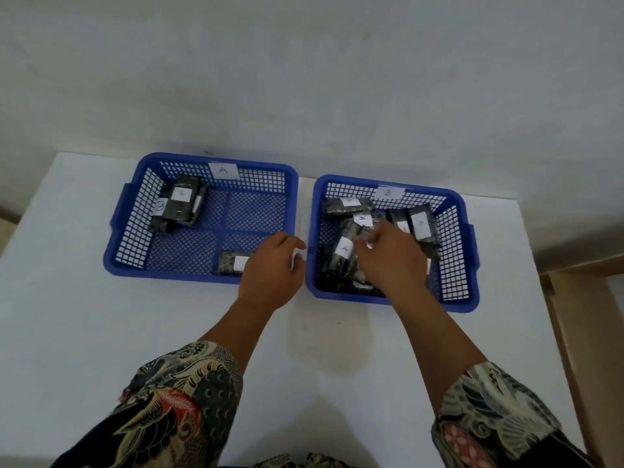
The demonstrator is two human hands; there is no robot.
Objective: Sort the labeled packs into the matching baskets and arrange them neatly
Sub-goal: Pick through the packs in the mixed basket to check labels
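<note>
The right hand [391,255] is reaching down into the basket tagged B [452,282], its fingers curling over the heap of dark packs there. Whether they are actually pinching a pack I cannot tell, since the back of the hand is covering the fingertips. Directly under and just left of those fingers an A-labeled pack [342,253] is lying with its long axis running roughly away from the person, tilted slightly. It sits nearest this hand, so the right hand looks best placed to lift it.

The left hand [275,265] is hovering with loosely curled fingers, holding nothing, over the near right corner of the basket tagged A [135,231], beside the gap between the two blue baskets. It seems ready to receive whatever gets passed leftward.

Basket B is holding several more A-labeled packs piled untidily: one by the far wall [347,205], another leaning at the right [422,228]. Basket A is holding two stacked B-labeled packs [180,206] in its far left corner and one pack with a white label [233,262] at the near edge; its letter is unreadable. Most sorting appears to be unfinished.
</note>
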